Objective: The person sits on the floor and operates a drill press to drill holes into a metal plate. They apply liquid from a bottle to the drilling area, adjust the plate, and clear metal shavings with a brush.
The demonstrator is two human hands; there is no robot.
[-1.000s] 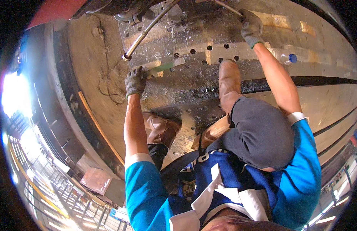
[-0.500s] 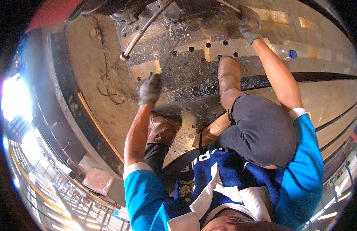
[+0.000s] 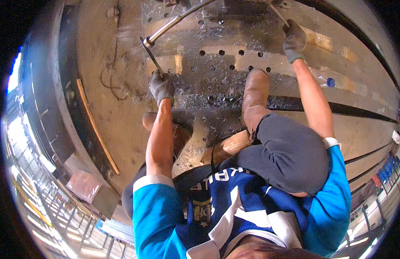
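Note:
My left hand (image 3: 162, 87), in a grey glove, is closed round a thin dark metal bar (image 3: 153, 59). The bar's far end meets or overlaps the collared end of a shiny metal rod (image 3: 174, 22), which slants up to the right; whether they touch I cannot tell. My right hand (image 3: 294, 42), gloved too, grips a slim rod-like handle (image 3: 279, 14) that runs up to the top edge, its far end out of sight. Under both hands lies a dark metal plate (image 3: 195, 84) with round holes, strewn with metal shavings.
My brown boot (image 3: 255, 93) stands on the plate, and a wooden block (image 3: 228, 146) lies under my legs. A clear plastic bottle with a blue cap (image 3: 330, 82) lies at the right. A thin cord (image 3: 111, 82) and a long wooden strip (image 3: 94, 121) are on the left.
My left hand has moved up and slightly left, and the dark bar has swung left to the collared rod end. My right hand sits slightly lower and farther right in the picture.

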